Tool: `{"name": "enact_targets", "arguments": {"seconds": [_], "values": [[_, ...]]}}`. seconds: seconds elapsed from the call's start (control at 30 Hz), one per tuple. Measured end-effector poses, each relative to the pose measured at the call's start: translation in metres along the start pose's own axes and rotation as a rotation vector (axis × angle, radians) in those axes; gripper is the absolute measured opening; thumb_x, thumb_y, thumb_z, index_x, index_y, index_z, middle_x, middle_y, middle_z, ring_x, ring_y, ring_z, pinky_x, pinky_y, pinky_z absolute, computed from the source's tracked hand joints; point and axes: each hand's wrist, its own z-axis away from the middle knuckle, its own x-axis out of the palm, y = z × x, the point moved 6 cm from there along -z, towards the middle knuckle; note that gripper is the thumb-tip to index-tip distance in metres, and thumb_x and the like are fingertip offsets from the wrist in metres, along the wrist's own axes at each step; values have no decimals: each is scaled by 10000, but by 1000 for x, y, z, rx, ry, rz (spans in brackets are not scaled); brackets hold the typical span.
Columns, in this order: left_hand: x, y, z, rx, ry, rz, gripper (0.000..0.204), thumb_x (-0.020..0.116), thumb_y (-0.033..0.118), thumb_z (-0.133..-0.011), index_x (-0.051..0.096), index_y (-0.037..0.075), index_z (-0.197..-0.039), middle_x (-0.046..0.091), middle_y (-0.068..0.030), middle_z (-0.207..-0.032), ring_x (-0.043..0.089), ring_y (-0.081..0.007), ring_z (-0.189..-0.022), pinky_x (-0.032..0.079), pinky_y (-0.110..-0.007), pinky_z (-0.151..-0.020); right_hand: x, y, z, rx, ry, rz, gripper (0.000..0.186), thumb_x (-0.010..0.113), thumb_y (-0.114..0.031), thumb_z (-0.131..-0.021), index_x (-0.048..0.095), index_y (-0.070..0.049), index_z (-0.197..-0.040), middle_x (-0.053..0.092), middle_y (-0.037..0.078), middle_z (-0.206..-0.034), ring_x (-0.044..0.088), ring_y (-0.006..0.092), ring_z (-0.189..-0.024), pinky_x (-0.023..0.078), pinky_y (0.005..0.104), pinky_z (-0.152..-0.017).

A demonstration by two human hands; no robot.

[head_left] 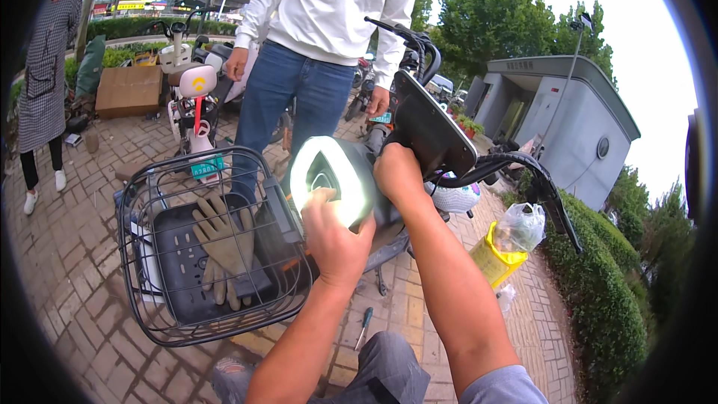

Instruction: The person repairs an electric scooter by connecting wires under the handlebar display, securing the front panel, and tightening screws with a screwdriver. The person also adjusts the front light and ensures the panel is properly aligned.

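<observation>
A lit headlight (299, 172) with a bright pointed-oval ring sits at the front of an electric scooter. My left hand (336, 243) is closed at its lower part, fingers curled against the lamp face and thumb at the side. My right hand (400, 172) reaches to the dark housing behind the lamp, below a black flat panel (437, 123) on the handlebar (550, 194). Its fingertips are hidden there. Left of the lamp is a black wire basket (213, 335), holding a black tray (176, 254) and grey-brown work gloves (232, 239).
A person in a white top (336, 7) stands just beyond the scooter; another person (48, 67) is at far left. A screwdriver (364, 325) lies on the paving near my knee. A yellow bag (497, 258) stands right, by a hedge (598, 284). Parked scooters (196, 93) stand behind.
</observation>
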Motion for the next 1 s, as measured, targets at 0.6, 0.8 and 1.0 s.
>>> {"name": "enact_targets", "arguments": {"seconds": [0.6,0.8,1.0], "values": [[6,1,-1,-25,-32,10,533,798,105,-622,488,-56,-1025,481,-173,-1098,496,-363,-1016,429,-422,-872,-27,-3,36,-86,111,-126,209,568,-123,-858,661,61,-892,659,251,-808,662,391,-780,526,440,-719],[13,2,-2,-56,-30,61,471,794,104,-627,489,-5,-969,491,-164,-1100,492,-361,-1024,429,-447,-871,-59,60,121,68,383,-610,139,611,-60,-835,653,33,-928,654,180,-749,655,248,-664,502,327,-655],[10,-2,-3,-77,-83,9,600,798,91,-678,459,-79,-1142,460,-154,-1137,513,-299,-1030,421,-364,-904,-9,109,109,54,255,-784,176,652,-63,-822,654,25,-975,654,92,-903,614,130,-767,486,267,-672]]}}
